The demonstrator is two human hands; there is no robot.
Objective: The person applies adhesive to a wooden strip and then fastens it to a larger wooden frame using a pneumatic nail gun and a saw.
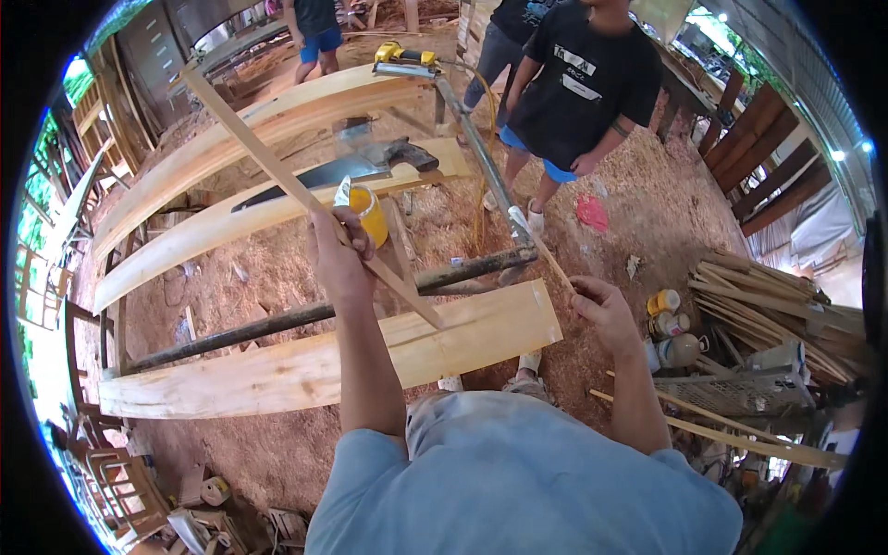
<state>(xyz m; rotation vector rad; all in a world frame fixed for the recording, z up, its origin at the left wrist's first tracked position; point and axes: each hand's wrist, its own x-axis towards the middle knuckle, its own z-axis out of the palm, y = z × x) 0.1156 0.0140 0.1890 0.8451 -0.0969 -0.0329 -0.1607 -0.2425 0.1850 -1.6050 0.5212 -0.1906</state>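
Observation:
My left hand [342, 264] is closed around a long, narrow wooden strip [250, 139]. The strip slants from the upper left down to a wide plank [481, 324] in front of me, where its lower end appears to rest. Just beyond those fingers is a yellow jar [372, 220] with a whitish piece at its rim; I cannot tell whether the hand touches it. Past the plank's right end, my right hand [603, 313] pinches a thin wooden stick [553, 261] with a pale tip, angled up and away to the left.
A handsaw [333, 171] lies on the middle board [203, 220]. A yellow power tool [402, 57] sits at the far end of the frame, near a metal bar [476, 139]. A person in a black shirt [583, 83] stands beyond. Wooden strips [777, 305] are piled at right.

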